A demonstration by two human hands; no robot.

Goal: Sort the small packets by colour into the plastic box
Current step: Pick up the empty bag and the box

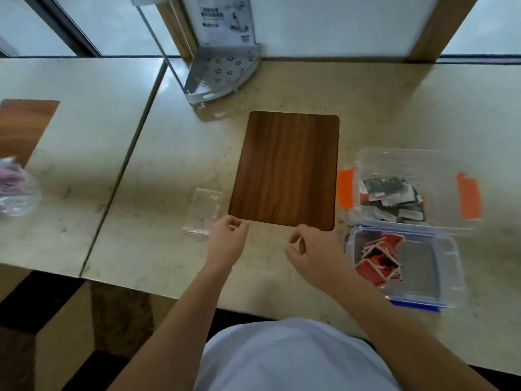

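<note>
Both hands over worktop (282,88), near board edge. Left hand (227,238) grip curled together, nothing visibly held. Right hand (310,249) grip apart, empty. Black packets (392,197) in orange-clipped box (451,165), red packets (376,259) in blue-clipped box (448,266). No loose packets in sight: sorting looks done. Next: probably lids.

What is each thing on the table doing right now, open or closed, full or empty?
Orange-clipped box: open, black packets inside.
Blue-clipped box: open, red packets inside.
Clear bag: flat, looks empty.
Wooden board: bare.
Left hand: loosely curled, holding nothing visible.
Right hand: open, empty.
</note>
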